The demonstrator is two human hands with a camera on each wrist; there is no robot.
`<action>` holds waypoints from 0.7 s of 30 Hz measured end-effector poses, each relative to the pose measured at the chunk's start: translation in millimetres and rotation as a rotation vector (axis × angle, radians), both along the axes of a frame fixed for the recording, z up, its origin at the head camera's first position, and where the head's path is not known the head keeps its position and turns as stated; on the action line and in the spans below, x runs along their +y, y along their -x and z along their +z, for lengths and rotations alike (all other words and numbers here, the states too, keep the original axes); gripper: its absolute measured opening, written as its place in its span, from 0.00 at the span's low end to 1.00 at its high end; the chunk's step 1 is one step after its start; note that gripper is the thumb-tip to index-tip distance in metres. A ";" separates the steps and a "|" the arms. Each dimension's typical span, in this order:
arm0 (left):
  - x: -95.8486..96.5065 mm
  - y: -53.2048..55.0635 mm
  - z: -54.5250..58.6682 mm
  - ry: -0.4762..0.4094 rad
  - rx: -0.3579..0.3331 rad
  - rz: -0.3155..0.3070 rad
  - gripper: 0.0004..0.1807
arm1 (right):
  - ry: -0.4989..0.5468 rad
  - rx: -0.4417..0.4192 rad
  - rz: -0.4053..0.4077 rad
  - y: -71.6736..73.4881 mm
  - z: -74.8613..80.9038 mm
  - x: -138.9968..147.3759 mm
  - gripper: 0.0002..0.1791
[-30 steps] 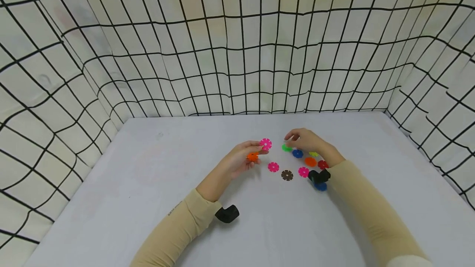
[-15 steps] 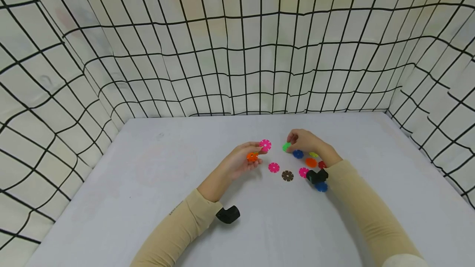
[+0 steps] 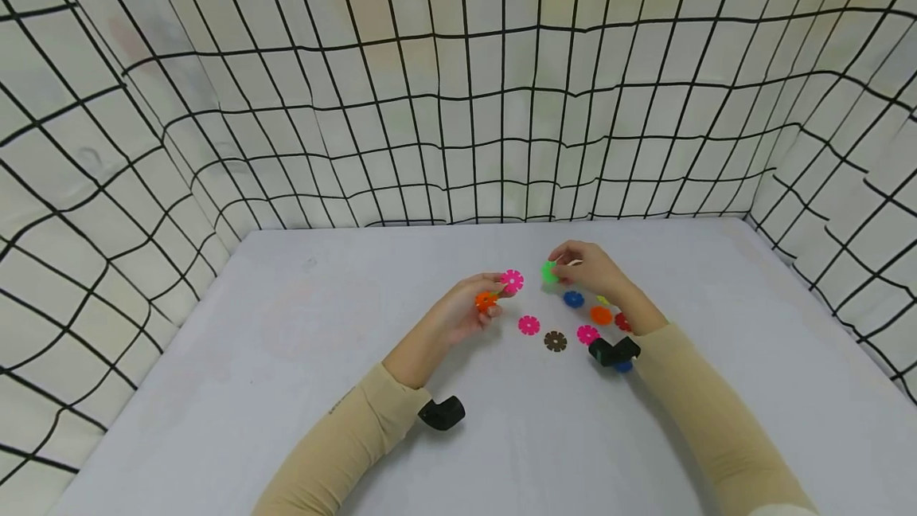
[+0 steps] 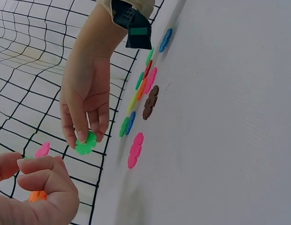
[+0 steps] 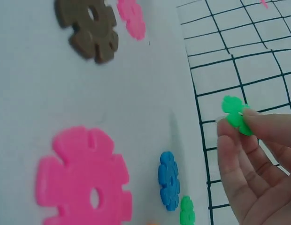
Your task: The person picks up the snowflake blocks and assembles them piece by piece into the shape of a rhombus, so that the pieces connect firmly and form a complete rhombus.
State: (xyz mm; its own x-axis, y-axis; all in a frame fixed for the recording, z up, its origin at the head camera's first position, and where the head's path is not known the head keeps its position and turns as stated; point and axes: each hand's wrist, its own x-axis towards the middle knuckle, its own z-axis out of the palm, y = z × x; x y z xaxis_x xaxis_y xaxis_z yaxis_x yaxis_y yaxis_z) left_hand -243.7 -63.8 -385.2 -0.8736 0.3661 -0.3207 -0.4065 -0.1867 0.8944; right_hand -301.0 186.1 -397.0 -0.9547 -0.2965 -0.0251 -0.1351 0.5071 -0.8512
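My left hand [image 3: 458, 310] grips interlocking flower discs, a pink one [image 3: 512, 281] at the fingertips and an orange one [image 3: 485, 301] nearer the palm. A bit of green [image 4: 28, 158] shows between thumb and finger in the left wrist view; the curled fingers hide much of the pieces. Across from it, my right hand [image 3: 589, 267] pinches a green flower disc [image 5: 235, 115] between thumb and fingers, raised above the table. A small gap separates this green disc from the pink one in the head view.
Loose discs lie on the white table [image 3: 344, 301]: blue [image 3: 573, 299], orange [image 3: 601, 315], brown [image 3: 555, 342], pink [image 3: 528, 326] and several others, some under the right wrist. A black wire grid [image 3: 501, 118] stands around the back and sides.
My right hand has picked the green disc up off the table and lifted it slightly toward the left hand. The left hand stays almost still with its discs.
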 end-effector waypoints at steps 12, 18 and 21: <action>-1.2 -0.7 1.5 0.049 0.045 -0.071 0.23 | 0.225 0.069 -0.042 -20.8 7.6 -3.4 0.15; -6.0 1.4 0.6 0.074 0.092 -0.082 0.22 | 0.284 0.088 -0.022 -30.6 11.6 -8.8 0.14; -8.9 1.9 1.0 0.087 0.114 -0.093 0.22 | 0.298 0.098 -0.022 -34.5 12.4 -11.0 0.14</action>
State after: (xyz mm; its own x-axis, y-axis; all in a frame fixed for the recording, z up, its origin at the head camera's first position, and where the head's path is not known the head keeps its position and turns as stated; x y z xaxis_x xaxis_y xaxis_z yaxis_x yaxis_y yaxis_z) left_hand -245.5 -72.7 -384.2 -0.8699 0.4220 -0.2554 -0.3134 -0.0730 0.9468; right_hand -266.5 175.1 -384.5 -0.9544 -0.2567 0.1522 -0.2157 0.2407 -0.9463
